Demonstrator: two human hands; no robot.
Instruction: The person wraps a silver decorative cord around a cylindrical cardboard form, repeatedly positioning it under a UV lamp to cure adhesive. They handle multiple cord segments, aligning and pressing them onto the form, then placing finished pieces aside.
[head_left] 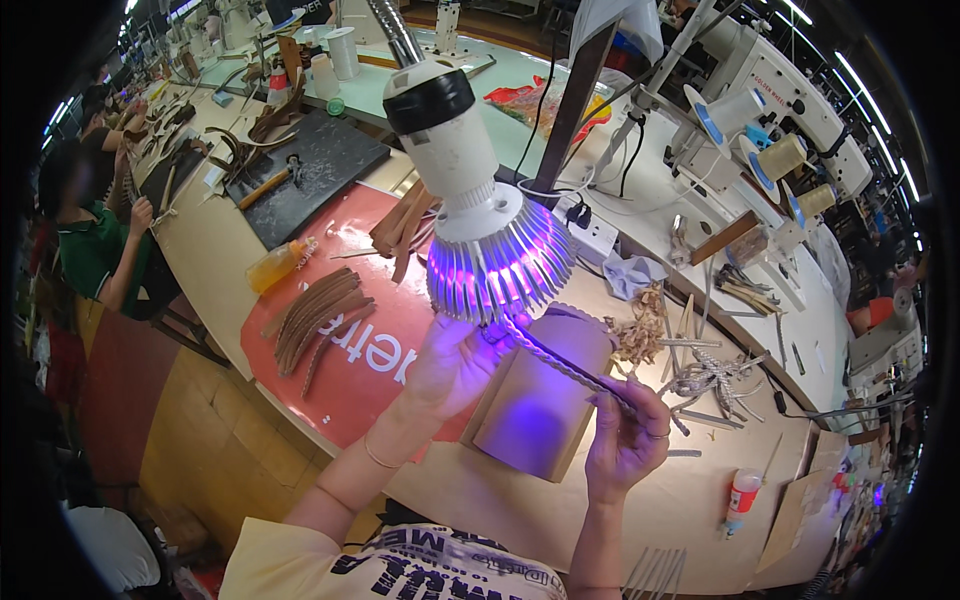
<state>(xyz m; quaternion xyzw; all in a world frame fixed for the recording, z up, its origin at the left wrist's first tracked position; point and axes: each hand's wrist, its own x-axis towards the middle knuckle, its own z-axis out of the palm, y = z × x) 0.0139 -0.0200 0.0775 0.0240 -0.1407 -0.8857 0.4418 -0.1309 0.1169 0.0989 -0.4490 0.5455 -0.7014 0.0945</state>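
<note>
Braided strip (562,366) slants below the glowing lamp (497,262); your right hand (628,432) pinches one end, while you can't tell your left hand's (452,365) lamp-hidden grip. Working this close, a knuckle could knock the lamp.

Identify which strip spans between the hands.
The slim, purple-lit braided strip running from left hand to right hand; the curved, leather-like brown strips lie on the red sheet.
</note>
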